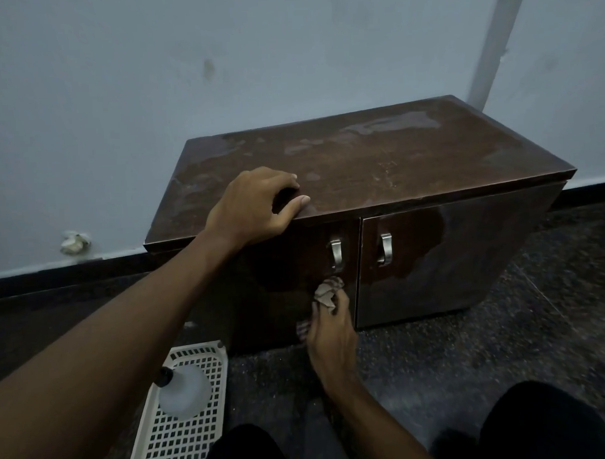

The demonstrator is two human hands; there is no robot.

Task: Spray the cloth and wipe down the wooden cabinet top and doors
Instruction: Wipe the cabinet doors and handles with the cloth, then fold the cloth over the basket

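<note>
A low dark wooden cabinet (395,164) stands against the wall, its top streaked with damp patches. It has two doors with metal handles (336,254). My left hand (255,205) rests on the front left edge of the top, fingers curled over it, holding nothing. My right hand (328,326) grips a crumpled beige cloth (327,292) and presses it against the left door, just below its handle. The right door (449,258) shows a large wet smear. A translucent spray bottle (185,391) with a dark cap lies in a white basket at the lower left.
The white slotted plastic basket (185,439) sits on the dark speckled floor (470,354) left of my knees (541,423). A crumpled bit of paper (74,242) lies by the wall's dark skirting. A pale pipe (493,44) runs up the wall behind the cabinet.
</note>
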